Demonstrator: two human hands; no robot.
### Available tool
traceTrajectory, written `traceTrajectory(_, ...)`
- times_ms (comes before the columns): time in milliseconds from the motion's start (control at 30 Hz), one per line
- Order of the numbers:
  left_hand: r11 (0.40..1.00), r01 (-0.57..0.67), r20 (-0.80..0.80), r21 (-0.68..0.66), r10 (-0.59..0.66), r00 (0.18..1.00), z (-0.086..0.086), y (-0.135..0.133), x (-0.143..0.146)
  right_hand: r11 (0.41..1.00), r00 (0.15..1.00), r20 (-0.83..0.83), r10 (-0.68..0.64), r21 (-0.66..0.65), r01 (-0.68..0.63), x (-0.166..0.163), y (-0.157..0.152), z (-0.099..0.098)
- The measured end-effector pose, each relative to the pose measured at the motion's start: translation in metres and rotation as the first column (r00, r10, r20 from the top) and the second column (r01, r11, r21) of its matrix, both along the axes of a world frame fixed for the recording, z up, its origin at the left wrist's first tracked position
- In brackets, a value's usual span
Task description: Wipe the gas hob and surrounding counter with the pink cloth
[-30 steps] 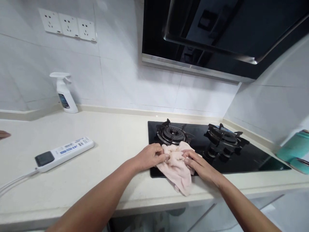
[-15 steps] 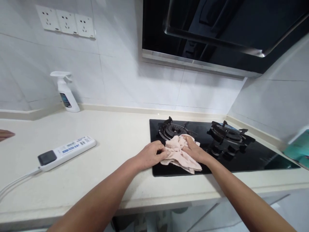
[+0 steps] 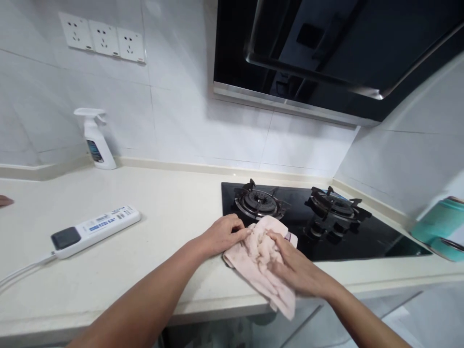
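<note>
A crumpled pale pink cloth [image 3: 261, 263] lies over the front left corner of the black glass gas hob [image 3: 362, 237] and hangs past the counter's front edge. My left hand [image 3: 223, 234] pinches the cloth's left side with closed fingers. My right hand [image 3: 295, 268] presses on top of the cloth, fingers curled into it. Behind the hands sits the left burner [image 3: 258, 200]; the right burner [image 3: 335, 205] is further right.
A white spray bottle [image 3: 96, 140] stands by the wall at the back left. A white power strip [image 3: 92, 229] with its cable lies on the cream counter [image 3: 174, 212]. A teal container [image 3: 440, 227] sits at the right edge. A black range hood [image 3: 326, 43] hangs above.
The cloth and my right hand have slid from near the left burner back toward the counter's front edge. The cloth now hangs over the edge.
</note>
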State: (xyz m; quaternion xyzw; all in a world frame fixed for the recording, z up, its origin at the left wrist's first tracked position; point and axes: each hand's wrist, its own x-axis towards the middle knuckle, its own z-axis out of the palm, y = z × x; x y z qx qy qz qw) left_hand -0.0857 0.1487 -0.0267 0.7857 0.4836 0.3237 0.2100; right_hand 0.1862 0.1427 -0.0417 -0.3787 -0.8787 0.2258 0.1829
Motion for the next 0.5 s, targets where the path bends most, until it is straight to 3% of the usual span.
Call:
traceTrajectory(133, 1.000, 0.009, 0.023, 0.028, -0.009, 1.000, -0.002, 0.002, -0.002, 0.994, 0.994, 0.017, -0.107, 0.025, 0.107, -0.022, -0.019, 0.005)
traceTrajectory(267, 0.999, 0.014, 0.058, 0.042, -0.016, 0.998, -0.004, 0.005, -0.004, 0.970, 0.976, -0.008, -0.217, 0.111, 0.217, -0.059, -0.015, 0.006)
traceTrajectory(500, 0.988, -0.150, 0.196, -0.023, 0.152, 0.969, -0.002, 0.010, -0.005, 0.972, 0.997, 0.017, -0.072, 0.227, 0.066, -0.078, -0.003, 0.001)
